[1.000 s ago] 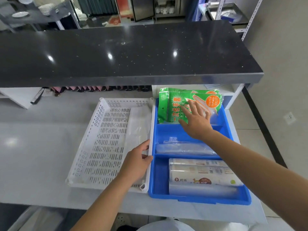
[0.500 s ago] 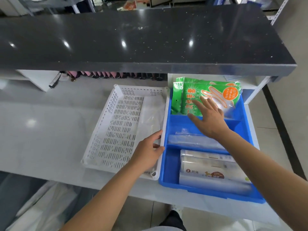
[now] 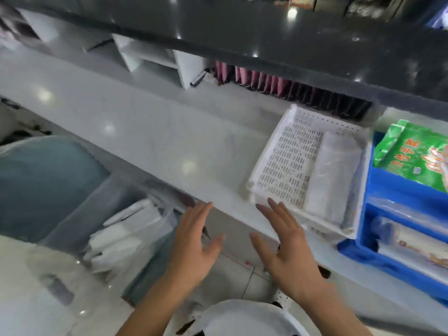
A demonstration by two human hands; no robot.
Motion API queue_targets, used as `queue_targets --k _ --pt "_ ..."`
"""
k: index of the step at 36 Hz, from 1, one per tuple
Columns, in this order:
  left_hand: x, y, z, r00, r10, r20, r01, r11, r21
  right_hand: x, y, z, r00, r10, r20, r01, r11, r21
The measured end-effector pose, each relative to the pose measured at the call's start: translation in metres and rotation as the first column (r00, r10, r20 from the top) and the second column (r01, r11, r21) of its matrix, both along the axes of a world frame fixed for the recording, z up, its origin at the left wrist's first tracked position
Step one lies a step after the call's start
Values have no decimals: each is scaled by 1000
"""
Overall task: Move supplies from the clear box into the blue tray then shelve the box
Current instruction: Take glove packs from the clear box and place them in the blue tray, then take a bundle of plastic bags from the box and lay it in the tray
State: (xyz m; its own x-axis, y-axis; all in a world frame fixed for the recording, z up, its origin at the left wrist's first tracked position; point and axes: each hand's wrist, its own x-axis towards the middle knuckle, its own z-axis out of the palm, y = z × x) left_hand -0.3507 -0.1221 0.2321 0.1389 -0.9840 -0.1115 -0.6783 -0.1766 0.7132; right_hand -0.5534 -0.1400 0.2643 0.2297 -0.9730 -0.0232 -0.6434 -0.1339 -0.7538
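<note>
A pale grey counter (image 3: 150, 141) is being seen stretching beneath a dark stone shelf (image 3: 278, 42). A white perforated basket (image 3: 288, 163) is being carried near its front edge, and a blue tray (image 3: 397, 197) is being supported just beside it, their walls touching or nearly so.

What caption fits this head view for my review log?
Both hands, left and right, open and empty below the counter edge, clear box lower left, blue tray at right.
</note>
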Motion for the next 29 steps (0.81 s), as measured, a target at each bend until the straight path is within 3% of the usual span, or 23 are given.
queue_targets --k 6,11,17,22,29 --pt "115 80 -34 975 222 30 -224 956 190 100 24 -25 923 323 -208 -285 938 196" --pt "175 130 -53 917 390 -80 -364 903 227 180 29 -31 878 438 -193 -391 889 240" --pt "206 166 -69 853 514 -93 -478 840 257 243 31 -34 771 594 -231 -534 800 273" --pt "221 172 -80 820 564 -96 -516 802 301 279 13 -40 686 683 -253 -614 729 302" --pt "265 153 -68 767 638 -61 -578 730 365 348 -45 -46 654 743 -144 -665 655 359"
